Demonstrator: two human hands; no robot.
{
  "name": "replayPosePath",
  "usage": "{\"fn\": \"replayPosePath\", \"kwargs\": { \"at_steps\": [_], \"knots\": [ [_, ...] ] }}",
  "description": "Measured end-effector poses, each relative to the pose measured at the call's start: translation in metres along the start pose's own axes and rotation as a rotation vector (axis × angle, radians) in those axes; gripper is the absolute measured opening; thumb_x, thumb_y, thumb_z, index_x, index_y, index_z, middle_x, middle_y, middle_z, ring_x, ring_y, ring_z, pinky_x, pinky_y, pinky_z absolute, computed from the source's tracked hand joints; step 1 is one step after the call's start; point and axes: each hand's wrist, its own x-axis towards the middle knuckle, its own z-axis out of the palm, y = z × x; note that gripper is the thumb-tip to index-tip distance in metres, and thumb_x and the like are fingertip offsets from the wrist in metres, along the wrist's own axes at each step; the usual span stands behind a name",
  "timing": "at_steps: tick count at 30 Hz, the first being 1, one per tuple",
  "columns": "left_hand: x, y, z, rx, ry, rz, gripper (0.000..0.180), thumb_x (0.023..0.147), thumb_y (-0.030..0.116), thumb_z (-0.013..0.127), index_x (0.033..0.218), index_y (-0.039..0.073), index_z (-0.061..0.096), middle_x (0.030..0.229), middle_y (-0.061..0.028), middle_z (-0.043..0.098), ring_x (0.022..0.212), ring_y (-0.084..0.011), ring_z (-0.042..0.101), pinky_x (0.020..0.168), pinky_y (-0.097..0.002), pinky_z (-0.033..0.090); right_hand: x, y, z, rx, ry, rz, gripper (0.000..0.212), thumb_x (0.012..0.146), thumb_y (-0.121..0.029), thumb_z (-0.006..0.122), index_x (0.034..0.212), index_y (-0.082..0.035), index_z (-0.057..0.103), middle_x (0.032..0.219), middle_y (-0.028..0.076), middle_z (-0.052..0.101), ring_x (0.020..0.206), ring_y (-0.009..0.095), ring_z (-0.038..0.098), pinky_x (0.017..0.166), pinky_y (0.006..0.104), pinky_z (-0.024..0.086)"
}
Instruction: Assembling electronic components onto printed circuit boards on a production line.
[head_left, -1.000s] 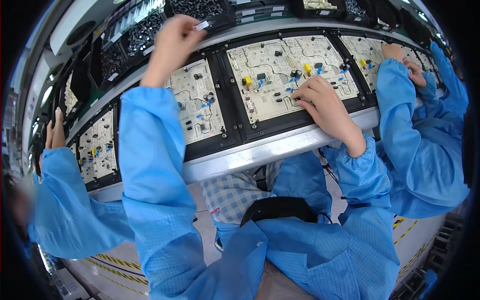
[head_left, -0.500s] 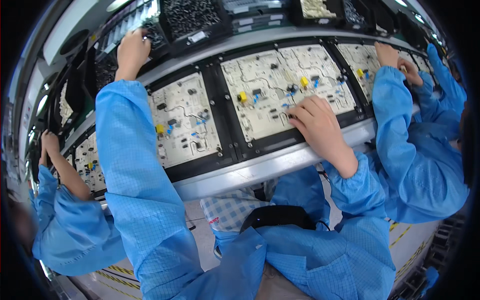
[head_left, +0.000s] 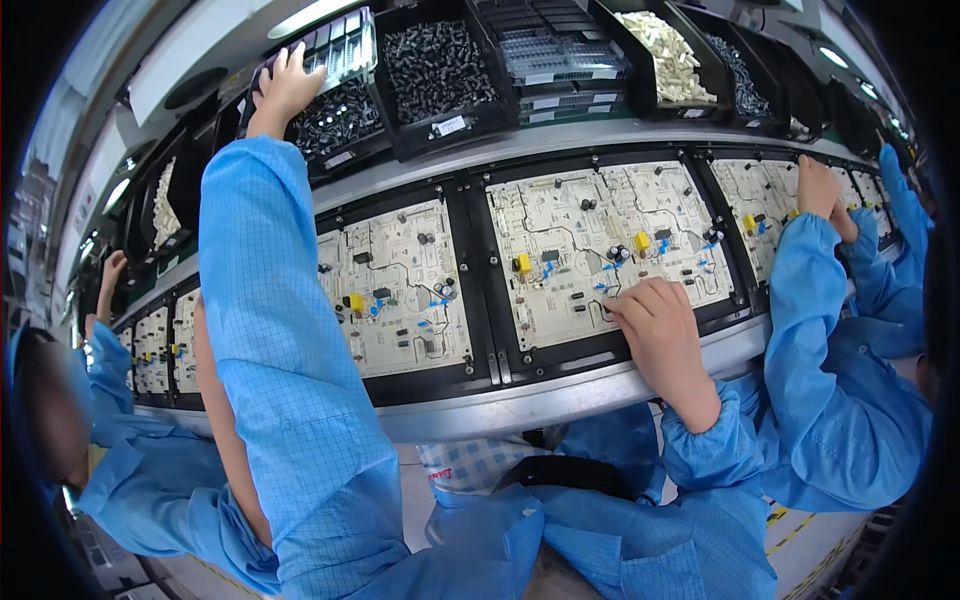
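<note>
My left hand (head_left: 287,85) reaches up to the far left, fingers spread and thumb out to the side. It lies against a clear compartmented plastic tray (head_left: 345,45) above a bin of small black parts (head_left: 340,118). Whether the fingers press on the tray is hard to see. My right hand (head_left: 660,335) rests at the lower edge of a cream circuit board (head_left: 545,320). Its thumb and fingertips are pinched together low over the board; what lies between them is hidden. Yellow blocks (head_left: 641,242), blue parts and black capacitors stand on the board.
More framed boards (head_left: 400,290) run along the metal rail (head_left: 480,412) on both sides. Behind them stand bins of black parts (head_left: 440,70) and white connectors (head_left: 665,60). Co-workers in blue sleeves (head_left: 815,330) work close by at right and left.
The view has tilted, so boards and bins sit lower in the picture. My left hand's fingers have spread out by the clear tray. My right hand stays at the same part of the board.
</note>
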Motion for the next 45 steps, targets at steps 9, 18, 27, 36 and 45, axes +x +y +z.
{"fn": "replayPosePath", "kwargs": {
  "at_steps": [9, 18, 27, 36, 45],
  "knots": [
    [0.009, -0.004, -0.010, -0.013, -0.140, 0.032, 0.067, 0.086, 0.056, 0.040, 0.145, 0.024, 0.032, 0.151, -0.0051, 0.028, 0.137, -0.0382, 0.024, 0.109, -0.0575, 0.017, -0.002, 0.002, 0.004, 0.040, 0.042, 0.009, 0.020, 0.070, -0.001, 0.067, 0.090, -0.004, 0.065, 0.082, 0.007, 0.059, 0.085, 0.025, 0.055, 0.077, 0.0359, 0.042],
    [0.044, -0.028, -0.013, 0.037, 0.111, 0.211, 0.018, 0.082, 0.012, 0.059, 0.100, 0.012, 0.063, 0.110, -0.0123, 0.063, 0.103, -0.0307, 0.059, 0.085, -0.0438, 0.046, -0.001, 0.001, -0.001, 0.065, 0.029, -0.037, 0.024, 0.071, -0.004, 0.069, 0.095, -0.004, 0.065, 0.083, 0.007, 0.058, 0.084, 0.025, 0.055, 0.076, 0.0361, 0.041],
    [0.055, -0.021, -0.037, 0.046, -0.068, 0.285, 0.020, 0.081, 0.021, 0.067, 0.095, 0.007, 0.068, 0.096, -0.0108, 0.065, 0.093, -0.0267, 0.062, 0.081, -0.0388, 0.048, 0.048, -0.002, -0.045, -0.014, 0.113, -0.106, 0.031, 0.071, -0.007, 0.072, 0.101, -0.005, 0.063, 0.077, 0.009, 0.056, 0.074, 0.027, 0.054, 0.068, 0.0369, 0.041],
    [0.055, -0.050, -0.018, -0.361, 0.025, 0.325, 0.026, 0.080, 0.030, 0.070, 0.095, 0.010, 0.072, 0.090, -0.0070, 0.071, 0.084, -0.0179, 0.067, 0.076, -0.0299, 0.049, 0.142, 0.012, -0.047, -0.040, 0.176, -0.221, 0.019, 0.077, -0.005, 0.068, 0.095, -0.005, 0.064, 0.080, 0.009, 0.060, 0.073, 0.027, 0.057, 0.067, 0.0362, 0.046],
    [-0.004, 0.012, -0.075, -0.533, 0.218, 0.315, 0.025, 0.083, 0.027, 0.068, 0.098, 0.007, 0.072, 0.086, -0.0109, 0.071, 0.079, -0.0189, 0.068, 0.074, -0.0297, 0.051, 0.293, 0.036, 0.058, 0.006, -0.008, -0.353, 0.016, 0.082, -0.009, 0.059, 0.096, -0.001, 0.059, 0.095, 0.016, 0.062, 0.092, 0.033, 0.059, 0.079, 0.0403, 0.048]
  ]
}}
